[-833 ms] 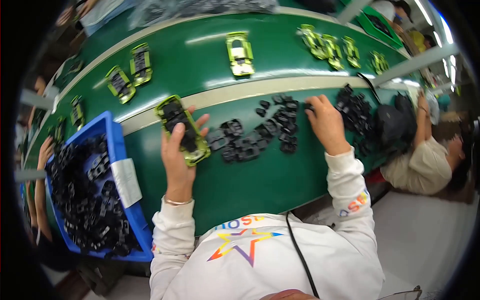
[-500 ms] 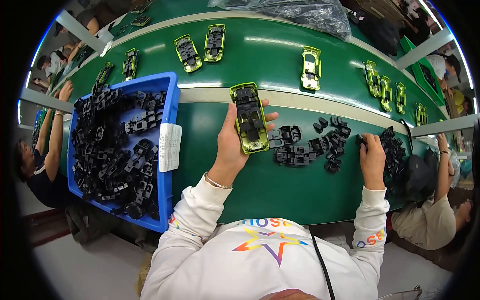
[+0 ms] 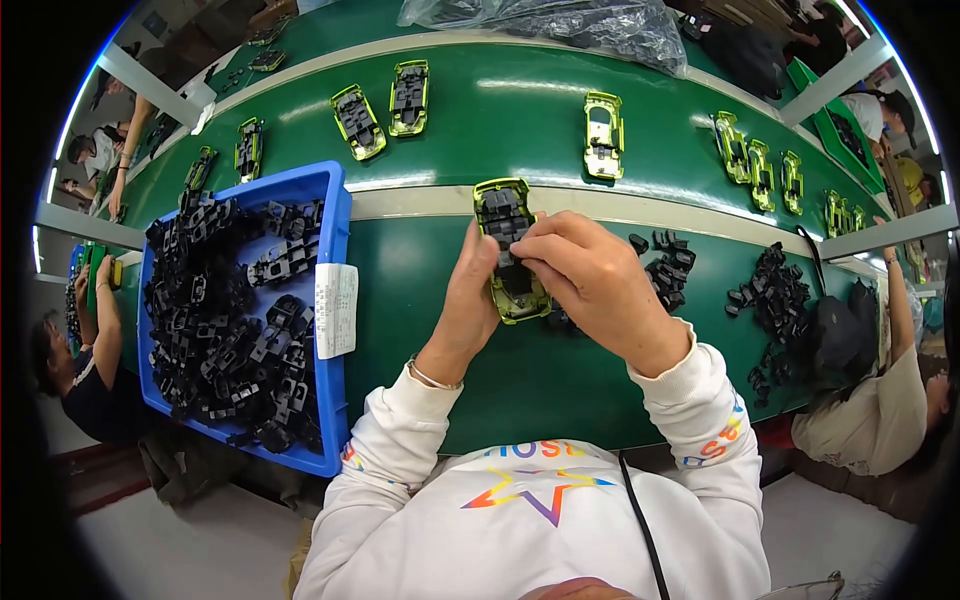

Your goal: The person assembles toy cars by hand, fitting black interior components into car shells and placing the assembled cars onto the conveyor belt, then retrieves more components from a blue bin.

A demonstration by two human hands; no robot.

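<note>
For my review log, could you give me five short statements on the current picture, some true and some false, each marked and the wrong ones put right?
1. The left hand holds a lime and black toy car. True.
2. The right hand is reaching into a bin. False: its fingers are at the toy car.
3. A white paper is on the wall of the blue bin. True.
4. The blue bin is filled with red parts. False: the parts in it are black.
5. No other cars are in view. False: several lime cars lie on the green table beyond the hands.
</note>
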